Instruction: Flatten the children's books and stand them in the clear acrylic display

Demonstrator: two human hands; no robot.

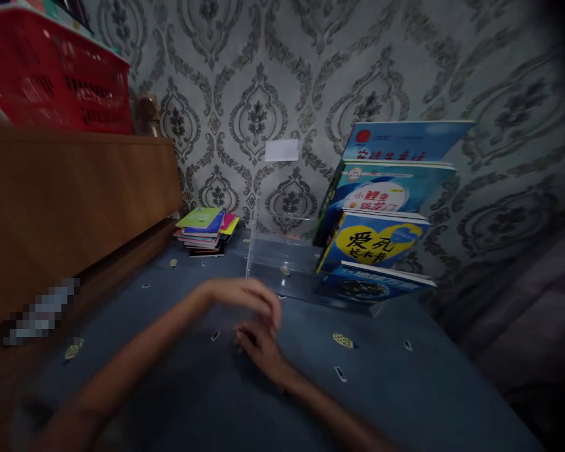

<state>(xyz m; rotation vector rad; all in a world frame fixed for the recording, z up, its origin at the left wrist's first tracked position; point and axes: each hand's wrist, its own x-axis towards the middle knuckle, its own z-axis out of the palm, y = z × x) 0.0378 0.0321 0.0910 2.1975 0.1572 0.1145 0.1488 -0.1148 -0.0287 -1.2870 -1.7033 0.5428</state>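
My left hand (252, 297) is bent at the wrist above my right hand, its fingers hanging down and smeared by motion. Below it, my right hand (262, 355) is close to the blue patterned cloth (376, 389), the fingers loosely bent with a gap beside the thumb; nothing shows in it. Whether the hands touch I cannot tell. Just beyond them stands a clear tiered book rack (282, 254). Picture books fill its right side: a dark blue one (371, 287) in front, a yellow-and-blue one (376, 242), a teal one (395, 185) and a light blue one (409, 139) at the back.
Several thin colourful booklets (204, 229) are stacked left of the rack. A wooden cabinet (75, 201) borders the left side, with a red plastic basket (56, 75) on top. Patterned wallpaper (258, 94) is behind. A white label (282, 150) rises at the rack's back.
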